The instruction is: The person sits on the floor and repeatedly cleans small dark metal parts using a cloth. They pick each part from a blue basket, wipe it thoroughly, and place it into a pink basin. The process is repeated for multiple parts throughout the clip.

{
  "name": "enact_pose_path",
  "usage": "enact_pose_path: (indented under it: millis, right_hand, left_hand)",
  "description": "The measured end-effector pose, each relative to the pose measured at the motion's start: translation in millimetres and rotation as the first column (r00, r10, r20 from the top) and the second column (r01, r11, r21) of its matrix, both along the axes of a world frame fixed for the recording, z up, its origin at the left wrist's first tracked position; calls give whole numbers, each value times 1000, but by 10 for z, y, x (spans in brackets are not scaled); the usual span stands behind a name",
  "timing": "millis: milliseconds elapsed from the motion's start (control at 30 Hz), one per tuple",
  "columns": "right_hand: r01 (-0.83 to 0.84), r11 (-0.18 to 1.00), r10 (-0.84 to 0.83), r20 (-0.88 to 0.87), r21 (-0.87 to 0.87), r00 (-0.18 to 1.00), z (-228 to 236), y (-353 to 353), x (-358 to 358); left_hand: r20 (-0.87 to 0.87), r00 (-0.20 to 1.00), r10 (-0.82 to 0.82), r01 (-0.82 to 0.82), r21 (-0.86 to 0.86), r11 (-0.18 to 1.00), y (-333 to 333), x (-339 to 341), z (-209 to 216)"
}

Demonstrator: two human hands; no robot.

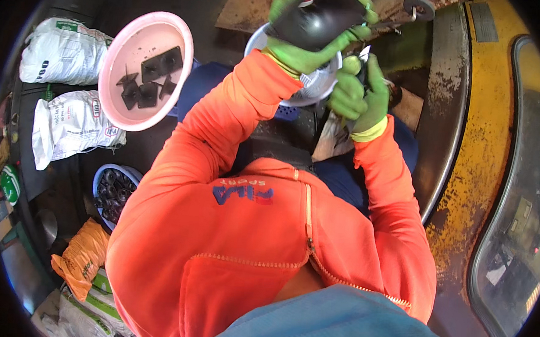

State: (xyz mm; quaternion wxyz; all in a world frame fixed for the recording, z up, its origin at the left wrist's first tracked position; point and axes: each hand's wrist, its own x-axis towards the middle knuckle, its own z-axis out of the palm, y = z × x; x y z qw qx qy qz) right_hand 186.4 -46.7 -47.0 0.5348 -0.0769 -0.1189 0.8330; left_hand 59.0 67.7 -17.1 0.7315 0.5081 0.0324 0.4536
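Note:
My left hand (pixel 300 59), in a green glove, grips a glossy black molded piece (pixel 319 20) at the top of the view. Its fingers wrap around the underside and far edge. My right hand (pixel 360 95), gloved the same way, is closed around a small knife (pixel 365 52) whose pale pointed blade sticks up beside the piece, apparently just short of it. Most of the knife's handle is hidden by the fingers. A pale lavender basin (pixel 313 97) sits below both hands, partly covered by my left hand and the piece.
To the left, a pink basin (pixel 111 84) holds several black square parts (pixel 162 64). A blue basket (pixel 136 175) of shiny black pieces stands nearer. White sacks (pixel 65 54) and an orange bag (pixel 83 257) lie at the left. A worn yellow machine (pixel 474 136) rises close on the right.

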Motion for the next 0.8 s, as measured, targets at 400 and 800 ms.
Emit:
enact_pose_path:
  millis: [400, 800]
  right_hand:
    - [534, 845, -399, 669, 4, 627, 104, 94, 145]
    - [506, 854, -455, 644, 120, 615, 184, 99, 378]
  left_hand:
    - [-11, 998, -67, 63, -229, 971, 276, 5, -366]
    - [167, 968, -189, 249, -504, 827, 10, 81, -307]
